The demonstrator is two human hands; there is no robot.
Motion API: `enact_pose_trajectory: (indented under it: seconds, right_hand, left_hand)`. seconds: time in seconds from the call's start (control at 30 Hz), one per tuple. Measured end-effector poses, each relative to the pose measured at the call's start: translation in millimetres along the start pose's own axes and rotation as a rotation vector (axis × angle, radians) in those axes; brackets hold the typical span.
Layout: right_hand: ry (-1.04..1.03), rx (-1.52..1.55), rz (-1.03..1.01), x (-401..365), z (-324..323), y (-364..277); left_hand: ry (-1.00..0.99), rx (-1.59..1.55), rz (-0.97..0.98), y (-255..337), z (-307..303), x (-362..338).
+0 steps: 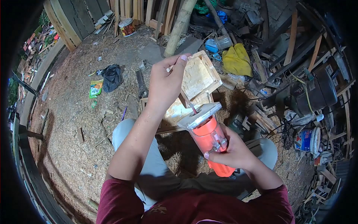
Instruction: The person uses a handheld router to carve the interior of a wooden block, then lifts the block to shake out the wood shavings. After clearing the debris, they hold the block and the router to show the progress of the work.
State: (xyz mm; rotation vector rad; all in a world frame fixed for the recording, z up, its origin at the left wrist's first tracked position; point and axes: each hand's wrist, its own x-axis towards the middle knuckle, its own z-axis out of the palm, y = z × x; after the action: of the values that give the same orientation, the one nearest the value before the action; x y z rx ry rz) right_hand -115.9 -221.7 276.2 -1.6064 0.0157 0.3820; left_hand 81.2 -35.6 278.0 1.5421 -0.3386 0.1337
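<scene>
My right hand (236,149) is wrapped round the orange body of a trim router (214,143), tilted with its clear base plate (200,115) upward. A thin bit pokes up through the middle of that plate. With fingers closed on its upper left edge, my left hand (167,80) grips a shallow wooden tray-like frame (202,76), pale and dusty inside. The frame's lower corner comes close to the router bit. Behind the router and my left forearm, a second wooden box (169,130) sits between my knees, partly hidden.
Wood shavings cover the ground. A black plastic bag (112,78) and a green packet (96,89) lie to the left. A leaning pole (179,28) stands ahead. On the right are a yellow cloth (237,61), a paint bucket (308,141) and piled timber scraps.
</scene>
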Motion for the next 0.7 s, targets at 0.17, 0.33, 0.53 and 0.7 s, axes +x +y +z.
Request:
enact_pose_trajectory:
  seconds: [0.17,0.33,0.53,0.7]
  right_hand:
    - [0.004,-0.010,0.011,-1.3,0.7,-2.9]
    - [-0.004,-0.002,0.023,-1.4,0.1,-1.6]
    - [0.003,-0.035,0.014,-1.6,0.6,-2.1]
    - [0.001,-0.035,0.027,-1.9,-0.3,0.1]
  left_hand:
    - [0.008,-0.031,-0.005,0.5,0.4,-0.3]
    - [0.011,-0.011,-0.014,6.6,-1.2,-1.6]
    - [-0.002,0.010,-0.008,4.7,-3.6,-0.6]
    - [0.010,0.018,0.004,2.1,-5.1,0.7]
